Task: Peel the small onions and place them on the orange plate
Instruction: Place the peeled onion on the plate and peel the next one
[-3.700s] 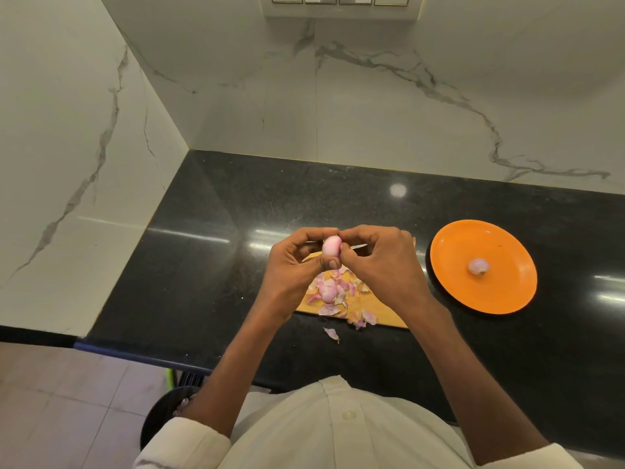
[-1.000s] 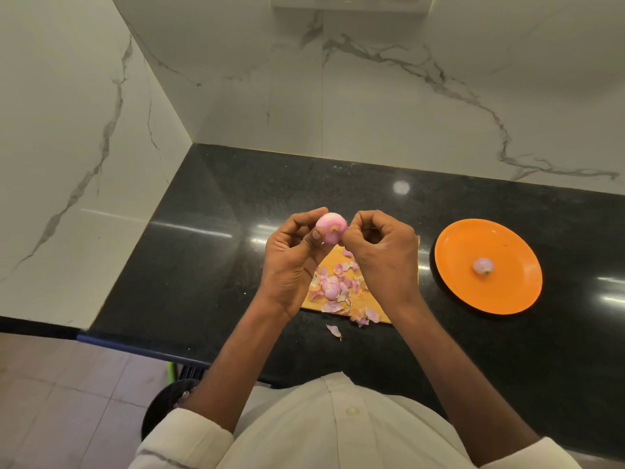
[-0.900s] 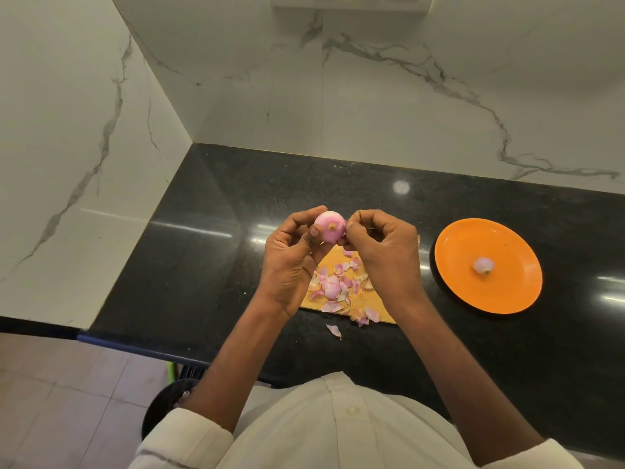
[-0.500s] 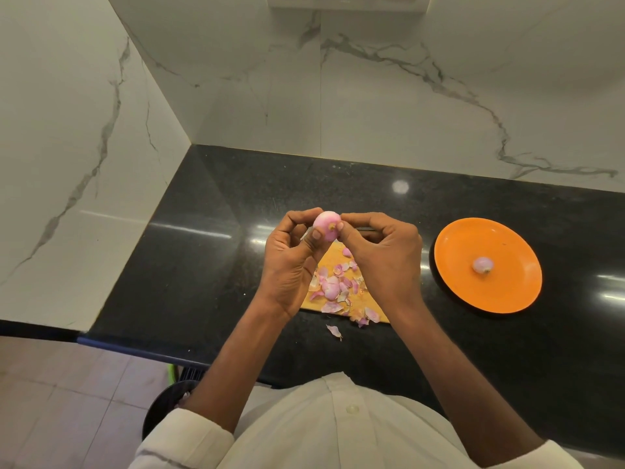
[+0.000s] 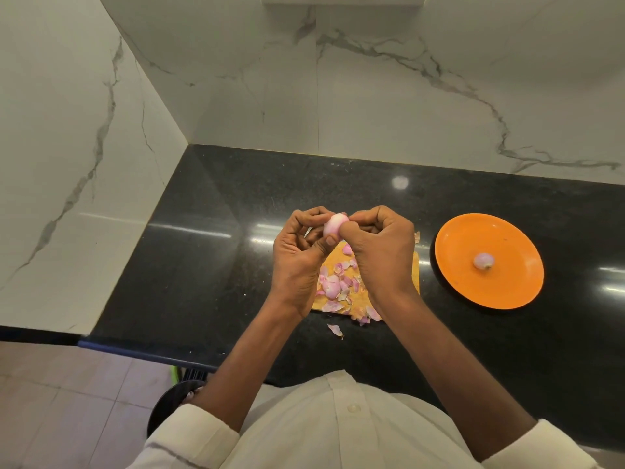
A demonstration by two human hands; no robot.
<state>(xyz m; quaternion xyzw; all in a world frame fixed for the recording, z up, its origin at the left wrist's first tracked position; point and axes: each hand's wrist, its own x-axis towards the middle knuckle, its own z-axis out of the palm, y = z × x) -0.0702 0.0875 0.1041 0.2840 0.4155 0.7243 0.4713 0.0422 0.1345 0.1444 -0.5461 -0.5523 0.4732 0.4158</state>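
Because the small onion is pinched aloft between the fingertips of both hands, left hand and right hand, above the cutting board, its slick peeled flesh could slip free and roll across the black surface, missing the orange plate right of the board.

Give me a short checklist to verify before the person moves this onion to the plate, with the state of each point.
1. Onion held firmly: ok, left hand and right hand both pinch it above the cutting board.
2. Skin fully removed: cannot tell, the fingers cover part of it.
3. Free space on the orange plate: ok, only one peeled onion lies there.
4. Path to the plate: ok, only bare black counter lies between board and plate.
5. Peels kept on the board: not ok, one peel lies on the counter.
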